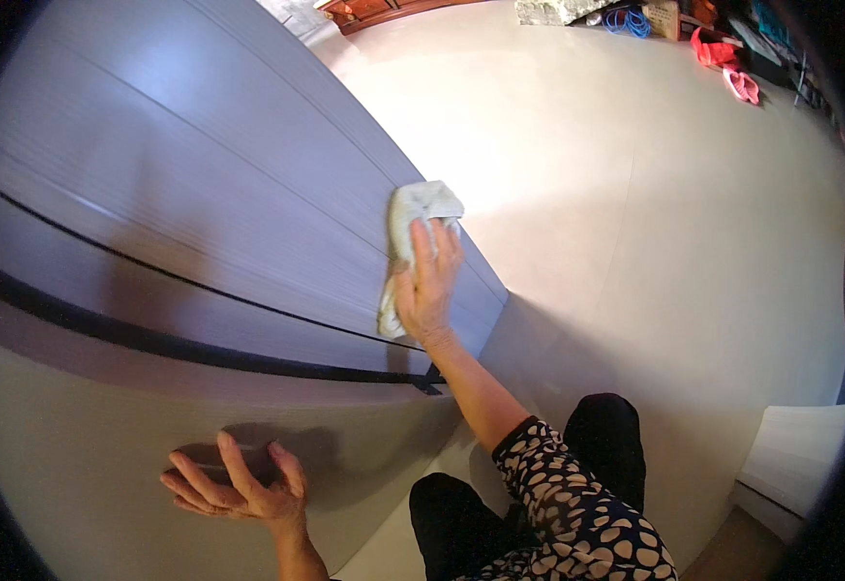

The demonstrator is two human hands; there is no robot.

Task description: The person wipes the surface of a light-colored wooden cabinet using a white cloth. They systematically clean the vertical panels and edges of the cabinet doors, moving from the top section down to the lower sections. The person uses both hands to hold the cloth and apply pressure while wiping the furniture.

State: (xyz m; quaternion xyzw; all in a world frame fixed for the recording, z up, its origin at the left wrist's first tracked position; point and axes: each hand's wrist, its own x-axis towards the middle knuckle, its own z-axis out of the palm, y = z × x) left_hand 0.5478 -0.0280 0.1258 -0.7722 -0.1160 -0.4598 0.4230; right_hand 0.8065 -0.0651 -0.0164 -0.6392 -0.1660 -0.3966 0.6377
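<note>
My right hand (429, 286) presses a folded whitish cloth (409, 205) flat against a grey-purple door panel (219, 184), close to its lower end. Its fingers lie over the cloth, which hangs down past the wrist side. Fingers spread, my left hand (253, 492) holds nothing and is at the pale wall surface (74, 455) beside the door, casting a shadow there. Whether its fingertips press on the wall, I cannot tell. A black strip (151, 334) runs along the door's edge between the two hands.
Pale floor (655, 223) stretches to the right of the door. At the far right lie pink shoes (740, 85), a red item (711, 48) and a coiled blue cord (628, 21). Reddish wooden furniture (369, 12) stands at the back. A white box-like piece (795, 450) is at right.
</note>
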